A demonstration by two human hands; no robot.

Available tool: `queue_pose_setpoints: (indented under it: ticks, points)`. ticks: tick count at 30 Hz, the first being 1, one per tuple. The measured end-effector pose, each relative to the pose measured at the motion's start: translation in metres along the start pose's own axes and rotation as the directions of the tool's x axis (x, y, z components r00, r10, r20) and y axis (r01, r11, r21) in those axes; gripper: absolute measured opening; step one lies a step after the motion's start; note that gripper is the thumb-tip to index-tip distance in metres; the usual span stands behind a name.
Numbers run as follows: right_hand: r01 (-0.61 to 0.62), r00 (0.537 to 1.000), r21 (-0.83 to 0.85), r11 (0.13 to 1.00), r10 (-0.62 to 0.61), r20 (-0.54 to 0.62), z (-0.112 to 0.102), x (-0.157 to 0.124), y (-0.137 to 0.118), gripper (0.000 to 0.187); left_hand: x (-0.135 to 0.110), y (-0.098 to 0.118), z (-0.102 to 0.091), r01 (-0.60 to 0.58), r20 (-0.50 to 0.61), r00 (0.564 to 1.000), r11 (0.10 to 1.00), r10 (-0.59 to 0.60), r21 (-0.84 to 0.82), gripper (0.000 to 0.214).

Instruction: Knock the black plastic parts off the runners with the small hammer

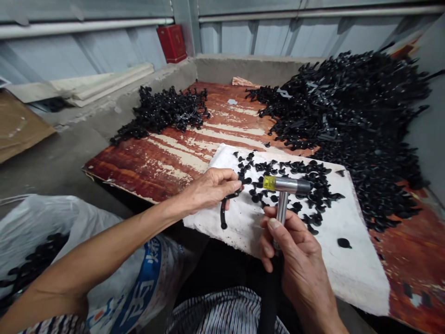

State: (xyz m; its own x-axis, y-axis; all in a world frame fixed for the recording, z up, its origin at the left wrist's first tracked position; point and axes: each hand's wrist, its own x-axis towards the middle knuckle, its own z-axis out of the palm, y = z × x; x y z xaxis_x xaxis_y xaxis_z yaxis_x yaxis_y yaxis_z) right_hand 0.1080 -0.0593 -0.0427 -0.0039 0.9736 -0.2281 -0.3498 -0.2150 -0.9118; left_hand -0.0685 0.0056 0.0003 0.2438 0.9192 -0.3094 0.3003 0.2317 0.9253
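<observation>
My left hand [212, 188] is closed in a pinch on a black curved plastic piece [225, 208] that hangs down over the white foam block [354, 260]. My right hand [295, 253] is wrapped round the handle of a small hammer [287, 185] with a metal head and a yellow face. The hammer head hovers just right of the left fingers, above several small black plastic caps [299, 185] scattered on the foam.
The foam lies on a worn red wooden board [156, 162]. A big heap of black plastic parts [358, 116] fills the right side, a smaller heap [163, 111] sits at the back left. A white sack [69, 241] with black parts is at my left. Grey wall behind.
</observation>
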Motion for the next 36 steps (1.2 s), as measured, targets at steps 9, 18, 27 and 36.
queue_pose_setpoints:
  ticks: [9,18,27,36]
  points:
    - [-0.022,1.000,0.036,0.999,0.021,0.014,-0.003,-0.001,0.003,0.033,-0.006,0.000,-0.003,0.079,-0.015,0.997,0.996,-0.079,-0.031,0.018]
    - [-0.011,1.000,0.019,1.000,0.011,0.016,-0.004,-0.001,0.004,0.031,-0.001,-0.010,-0.003,0.179,0.004,0.984,0.974,-0.180,-0.141,0.020]
    - [-0.021,0.999,0.015,1.000,0.020,0.029,-0.004,-0.001,0.004,0.031,0.000,-0.008,-0.002,0.176,-0.021,0.983,0.974,-0.181,-0.141,0.025]
    - [-0.016,0.999,0.016,1.000,0.015,0.041,-0.007,-0.001,0.006,0.030,0.000,-0.011,-0.002,0.168,-0.032,0.985,0.983,-0.171,-0.077,0.026]
